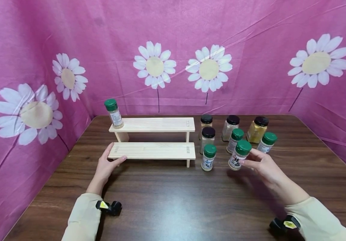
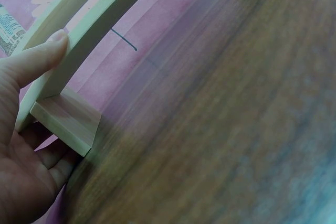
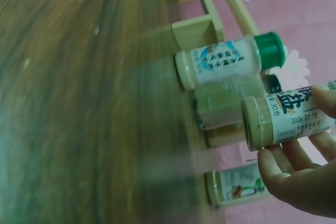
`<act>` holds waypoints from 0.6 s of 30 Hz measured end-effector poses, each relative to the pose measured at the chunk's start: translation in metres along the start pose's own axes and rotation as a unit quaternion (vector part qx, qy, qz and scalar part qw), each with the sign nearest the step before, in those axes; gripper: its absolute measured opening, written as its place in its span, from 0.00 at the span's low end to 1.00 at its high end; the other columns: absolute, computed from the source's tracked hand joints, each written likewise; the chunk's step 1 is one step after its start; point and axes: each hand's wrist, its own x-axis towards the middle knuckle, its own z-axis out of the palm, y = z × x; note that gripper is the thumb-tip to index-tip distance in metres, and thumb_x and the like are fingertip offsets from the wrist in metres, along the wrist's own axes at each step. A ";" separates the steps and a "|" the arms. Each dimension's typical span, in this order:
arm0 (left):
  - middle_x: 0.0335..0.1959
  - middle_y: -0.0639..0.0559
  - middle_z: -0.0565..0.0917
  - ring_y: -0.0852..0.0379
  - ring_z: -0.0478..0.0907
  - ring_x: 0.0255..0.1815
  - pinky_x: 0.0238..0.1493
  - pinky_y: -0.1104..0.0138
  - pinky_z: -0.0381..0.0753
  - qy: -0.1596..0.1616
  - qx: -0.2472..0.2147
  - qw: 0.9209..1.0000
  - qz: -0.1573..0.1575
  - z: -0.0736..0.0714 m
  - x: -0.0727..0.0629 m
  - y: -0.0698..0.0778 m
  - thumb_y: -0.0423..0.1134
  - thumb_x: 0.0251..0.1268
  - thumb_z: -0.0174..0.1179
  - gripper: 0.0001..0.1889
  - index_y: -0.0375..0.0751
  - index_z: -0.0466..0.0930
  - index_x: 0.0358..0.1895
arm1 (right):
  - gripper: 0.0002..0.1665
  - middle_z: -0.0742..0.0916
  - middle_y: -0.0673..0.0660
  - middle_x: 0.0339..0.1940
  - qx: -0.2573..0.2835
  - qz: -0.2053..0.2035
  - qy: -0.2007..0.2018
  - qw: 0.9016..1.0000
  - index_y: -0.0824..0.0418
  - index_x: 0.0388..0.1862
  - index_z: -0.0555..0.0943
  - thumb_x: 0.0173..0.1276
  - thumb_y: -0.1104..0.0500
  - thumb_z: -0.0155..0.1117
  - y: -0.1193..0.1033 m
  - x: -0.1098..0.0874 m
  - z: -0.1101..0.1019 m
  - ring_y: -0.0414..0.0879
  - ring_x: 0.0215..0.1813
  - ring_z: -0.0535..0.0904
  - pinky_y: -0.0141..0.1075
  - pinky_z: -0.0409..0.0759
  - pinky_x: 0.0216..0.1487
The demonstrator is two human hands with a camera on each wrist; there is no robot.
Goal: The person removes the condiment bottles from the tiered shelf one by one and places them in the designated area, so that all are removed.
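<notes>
My right hand (image 1: 264, 166) holds a green-capped spice jar (image 1: 238, 158) between thumb and fingers. In the right wrist view that seasoning jar (image 3: 286, 114) is raised off the table, its printed label showing. At the left end of the two-step wooden rack (image 1: 151, 150), my left hand (image 1: 104, 167) grips the lower board. The left wrist view has the thumb on the board's front edge and the other fingers around the end by the leg (image 2: 68, 121). Another green-capped jar (image 1: 116, 117) stands on the left end of the upper board (image 1: 157, 124).
Right of the rack stand several jars: a green-capped one (image 1: 208, 160) in front, black-capped ones (image 1: 207, 139) behind it, and a yellow-filled jar (image 1: 256, 130) farther right. Another green-capped jar (image 1: 266, 144) is beyond my right hand. A pink flowered cloth (image 1: 176, 100) hangs behind the brown table (image 1: 166, 201).
</notes>
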 end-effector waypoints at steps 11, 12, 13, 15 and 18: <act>0.64 0.39 0.52 0.47 0.46 0.63 0.60 0.56 0.44 0.003 -0.008 1.000 0.003 0.000 -0.001 0.001 0.39 0.45 0.66 0.44 0.41 0.50 0.66 | 0.19 0.81 0.47 0.36 0.045 -0.019 -0.004 0.999 0.50 0.37 0.79 0.57 0.74 0.54 0.014 0.003 -0.007 0.36 0.41 0.74 0.26 0.72 0.39; 0.64 0.39 0.52 0.47 0.46 0.63 0.60 0.56 0.44 0.003 -0.008 1.000 0.002 0.000 -0.001 0.001 0.39 0.45 0.66 0.44 0.41 0.50 0.66 | 0.20 0.81 0.47 0.36 0.045 -0.018 -0.002 0.999 0.50 0.37 0.79 0.57 0.73 0.54 0.015 0.004 -0.007 0.36 0.40 0.74 0.26 0.72 0.39; 0.64 0.39 0.52 0.47 0.46 0.63 0.60 0.56 0.44 0.003 -0.007 1.000 0.002 0.000 -0.001 0.001 0.39 0.45 0.66 0.44 0.41 0.50 0.66 | 0.20 0.81 0.46 0.36 0.045 -0.016 0.000 0.999 0.49 0.37 0.79 0.56 0.73 0.55 0.017 0.004 -0.008 0.36 0.40 0.74 0.26 0.72 0.39; 0.64 0.39 0.52 0.46 0.46 0.63 0.60 0.55 0.44 0.002 -0.005 1.000 0.002 0.000 -0.001 0.001 0.39 0.45 0.66 0.44 0.41 0.49 0.66 | 0.20 0.81 0.46 0.35 0.042 -0.010 0.007 0.999 0.47 0.36 0.79 0.56 0.73 0.56 0.019 0.005 -0.009 0.36 0.39 0.74 0.26 0.72 0.39; 0.64 0.38 0.52 0.47 0.46 0.63 0.60 0.56 0.44 0.003 -0.007 1.000 0.002 0.000 -0.001 0.001 0.39 0.45 0.66 0.44 0.41 0.50 0.66 | 0.20 0.81 0.45 0.34 0.024 -0.001 0.020 0.999 0.44 0.36 0.78 0.55 0.71 0.58 0.024 0.007 -0.012 0.35 0.39 0.74 0.25 0.72 0.38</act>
